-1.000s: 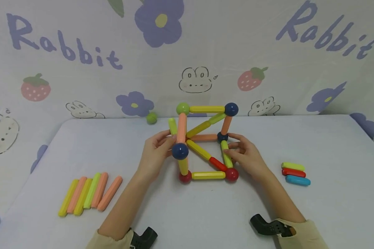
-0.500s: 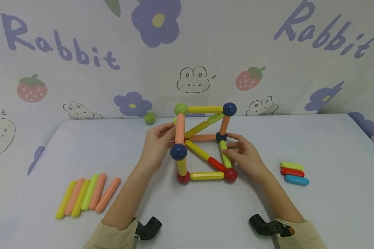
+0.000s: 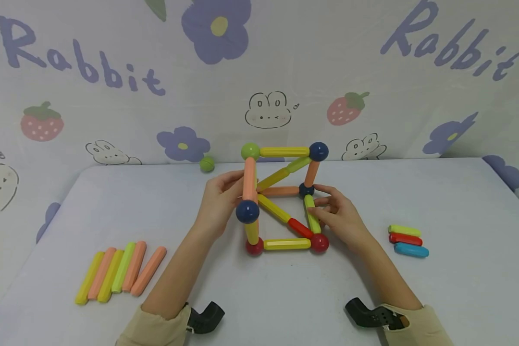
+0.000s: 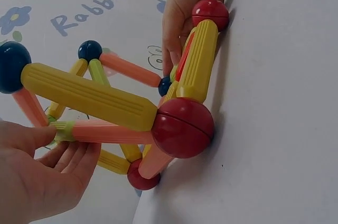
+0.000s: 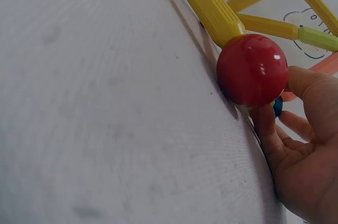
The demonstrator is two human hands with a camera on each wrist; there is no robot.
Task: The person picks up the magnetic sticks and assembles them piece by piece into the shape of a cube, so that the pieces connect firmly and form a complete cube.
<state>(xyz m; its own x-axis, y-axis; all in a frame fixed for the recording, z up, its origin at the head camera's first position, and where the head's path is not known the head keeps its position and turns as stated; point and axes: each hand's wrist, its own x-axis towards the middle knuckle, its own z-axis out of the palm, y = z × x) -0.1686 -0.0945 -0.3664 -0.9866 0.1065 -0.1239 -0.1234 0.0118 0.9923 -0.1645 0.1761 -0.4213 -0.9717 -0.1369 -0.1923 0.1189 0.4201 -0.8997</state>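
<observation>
A box-shaped frame of magnetic sticks and balls stands on the table, with a green ball point(image 3: 251, 151) at its top left and a red ball point(image 3: 319, 242) at its lower front right. My left hand point(image 3: 219, 204) is at the left side. In the left wrist view its thumb and fingers pinch a light green stick point(image 4: 64, 131), end to end with an orange stick point(image 4: 111, 131) that slants down behind a yellow stick point(image 4: 87, 96). My right hand point(image 3: 341, 216) holds the light green bottom stick point(image 3: 312, 214) on the right side, between the red ball and a dark blue ball point(image 3: 306, 190).
Several loose yellow, orange and green sticks point(image 3: 118, 274) lie at the left of the white table point(image 3: 259, 307). Three short sticks point(image 3: 408, 239) lie at the right. A loose green ball point(image 3: 207, 164) sits at the back edge, before the printed cloth point(image 3: 311, 62).
The light green stick in my left hand has swung from leaning outside the left side to in line with it, behind the orange top stick. My right hand stays where it was.
</observation>
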